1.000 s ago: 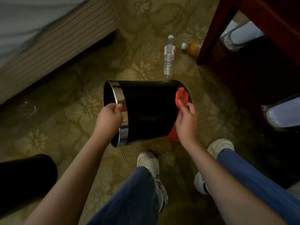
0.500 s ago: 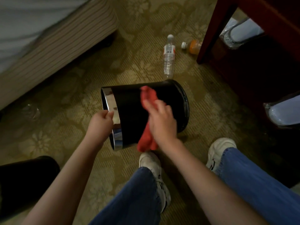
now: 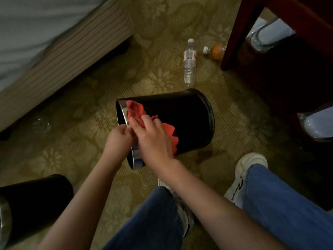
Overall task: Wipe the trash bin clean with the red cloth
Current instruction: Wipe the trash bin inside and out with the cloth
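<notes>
A black trash bin (image 3: 187, 120) with a chrome rim lies tipped on its side over the carpet, its mouth to the left. My left hand (image 3: 118, 141) grips the chrome rim at the near side. My right hand (image 3: 153, 138) presses the red cloth (image 3: 137, 111) against the bin's side, right by the rim, fingers spread over it. Part of the cloth hangs down under my palm.
A second black bin (image 3: 34, 201) stands at the lower left. A clear water bottle (image 3: 189, 65) and an orange drink bottle (image 3: 215, 51) lie on the carpet beyond. A bed base (image 3: 59, 56) runs along the left; a dark wooden table leg (image 3: 237, 33) stands at right. My legs and white shoes are below.
My right hand has slid the red cloth leftward along the bin's side, from its base end to the chrome rim, close to my left hand.
</notes>
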`<action>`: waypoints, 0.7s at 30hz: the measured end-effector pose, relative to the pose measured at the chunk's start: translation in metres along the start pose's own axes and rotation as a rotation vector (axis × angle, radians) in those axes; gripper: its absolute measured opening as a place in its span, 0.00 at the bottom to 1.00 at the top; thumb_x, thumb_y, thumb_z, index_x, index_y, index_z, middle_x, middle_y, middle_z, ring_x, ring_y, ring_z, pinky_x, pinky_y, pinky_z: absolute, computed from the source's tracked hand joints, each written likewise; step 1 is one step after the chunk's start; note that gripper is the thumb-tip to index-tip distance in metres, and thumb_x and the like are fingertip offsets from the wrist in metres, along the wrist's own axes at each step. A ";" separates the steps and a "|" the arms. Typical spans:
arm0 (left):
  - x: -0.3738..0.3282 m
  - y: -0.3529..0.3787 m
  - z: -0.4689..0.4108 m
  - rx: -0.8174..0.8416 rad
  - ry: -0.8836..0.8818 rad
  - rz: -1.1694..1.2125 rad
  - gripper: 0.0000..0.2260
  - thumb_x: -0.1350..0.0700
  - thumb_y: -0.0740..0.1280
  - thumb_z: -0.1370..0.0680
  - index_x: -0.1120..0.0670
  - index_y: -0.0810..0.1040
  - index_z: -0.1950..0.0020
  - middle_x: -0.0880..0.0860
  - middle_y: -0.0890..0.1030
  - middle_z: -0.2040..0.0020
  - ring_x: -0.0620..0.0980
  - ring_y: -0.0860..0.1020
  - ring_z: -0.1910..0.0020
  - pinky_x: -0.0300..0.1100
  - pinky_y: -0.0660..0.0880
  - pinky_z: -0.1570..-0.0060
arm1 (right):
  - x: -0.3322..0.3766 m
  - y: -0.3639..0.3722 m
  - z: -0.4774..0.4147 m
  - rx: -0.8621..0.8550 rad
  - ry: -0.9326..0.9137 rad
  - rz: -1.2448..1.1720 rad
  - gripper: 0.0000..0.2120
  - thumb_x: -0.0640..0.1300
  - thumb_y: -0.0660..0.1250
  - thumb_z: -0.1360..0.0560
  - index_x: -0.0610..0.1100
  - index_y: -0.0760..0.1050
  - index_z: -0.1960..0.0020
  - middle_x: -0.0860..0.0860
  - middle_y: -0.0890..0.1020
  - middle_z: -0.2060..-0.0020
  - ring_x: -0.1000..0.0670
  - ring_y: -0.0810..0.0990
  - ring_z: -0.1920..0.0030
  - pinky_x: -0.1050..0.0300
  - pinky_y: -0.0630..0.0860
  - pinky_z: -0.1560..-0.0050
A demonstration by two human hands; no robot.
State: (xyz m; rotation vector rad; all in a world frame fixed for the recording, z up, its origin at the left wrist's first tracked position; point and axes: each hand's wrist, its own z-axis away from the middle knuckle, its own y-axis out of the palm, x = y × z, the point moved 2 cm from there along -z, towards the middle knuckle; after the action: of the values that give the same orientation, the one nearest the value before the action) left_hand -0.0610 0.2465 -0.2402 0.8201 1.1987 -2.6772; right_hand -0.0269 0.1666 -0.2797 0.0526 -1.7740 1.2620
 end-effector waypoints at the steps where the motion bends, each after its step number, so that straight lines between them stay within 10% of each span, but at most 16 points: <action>1: 0.000 -0.001 -0.001 0.007 -0.002 0.001 0.13 0.55 0.56 0.18 0.62 0.76 0.52 0.64 0.79 0.57 0.58 0.76 0.58 0.56 0.76 0.53 | -0.003 0.001 -0.002 0.001 -0.008 0.008 0.28 0.35 0.68 0.30 0.44 0.69 0.31 0.41 0.73 0.39 0.36 0.73 0.46 0.48 0.76 0.60; 13: -0.018 0.005 0.004 0.075 0.019 0.025 0.12 0.53 0.56 0.18 0.58 0.76 0.48 0.66 0.79 0.49 0.63 0.78 0.53 0.59 0.74 0.46 | -0.165 -0.034 0.012 -0.041 0.533 0.173 0.30 0.36 0.59 0.24 0.51 0.59 0.25 0.45 0.65 0.33 0.41 0.68 0.38 0.47 0.72 0.42; 21: -0.018 0.008 -0.005 -0.002 0.053 -0.009 0.13 0.55 0.56 0.18 0.61 0.76 0.53 0.58 0.77 0.63 0.55 0.76 0.63 0.49 0.75 0.59 | -0.015 -0.009 -0.002 -0.173 0.025 0.001 0.28 0.33 0.71 0.35 0.41 0.73 0.35 0.40 0.77 0.45 0.39 0.76 0.53 0.50 0.77 0.62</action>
State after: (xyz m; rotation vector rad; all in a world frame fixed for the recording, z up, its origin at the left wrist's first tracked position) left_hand -0.0411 0.2417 -0.2389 0.8927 1.2193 -2.6774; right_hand -0.0126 0.1575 -0.2834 -0.0624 -1.8547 1.1010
